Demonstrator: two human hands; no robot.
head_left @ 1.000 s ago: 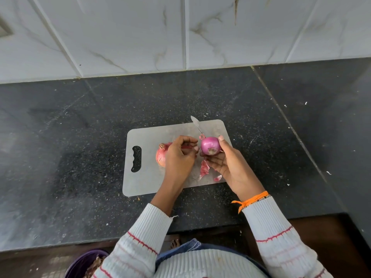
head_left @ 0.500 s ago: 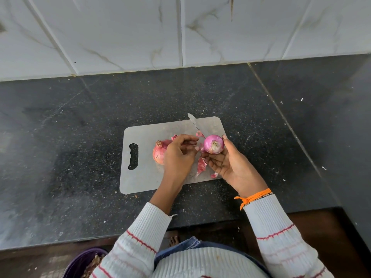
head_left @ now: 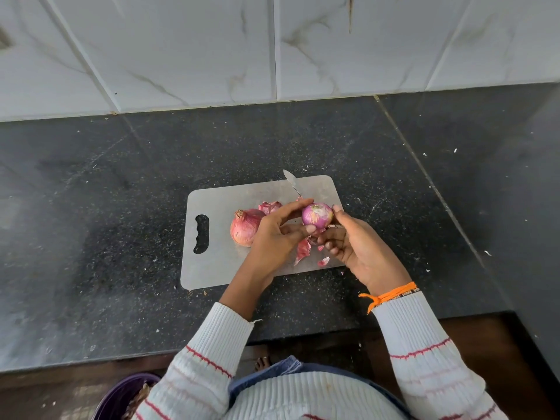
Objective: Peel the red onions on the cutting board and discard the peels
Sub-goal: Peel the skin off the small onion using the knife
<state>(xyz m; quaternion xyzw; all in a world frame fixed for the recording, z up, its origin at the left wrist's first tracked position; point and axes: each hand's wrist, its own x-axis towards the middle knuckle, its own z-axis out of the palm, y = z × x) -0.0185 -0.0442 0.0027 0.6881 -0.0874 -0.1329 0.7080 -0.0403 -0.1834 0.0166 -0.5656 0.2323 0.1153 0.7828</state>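
While both hands pinch a half-peeled red onion (head_left: 317, 214) just above the cutting board (head_left: 218, 262), the left hand (head_left: 277, 237) and right hand (head_left: 360, 250) close their fingertips around it. An unpeeled onion (head_left: 245, 227) sits on the board left of it, loose peels (head_left: 303, 251) lie beneath, and a knife blade (head_left: 291, 181) crosses the board's far edge.

Wall (head_left: 188, 47): large white marble-look tiles with grey-brown veining and thin grout lines, meeting the surface along a pale seam. Surface (head_left: 106, 237): dark speckled polished stone, lightly scattered with pale crumbs, one diagonal joint (head_left: 424, 174) at right. Floor (head_left: 485, 353): dark brown, visible below the front edge. Purple tub (head_left: 121, 395): bottom left, on the floor. Light: soft, diffuse, dull sheen on the stone.
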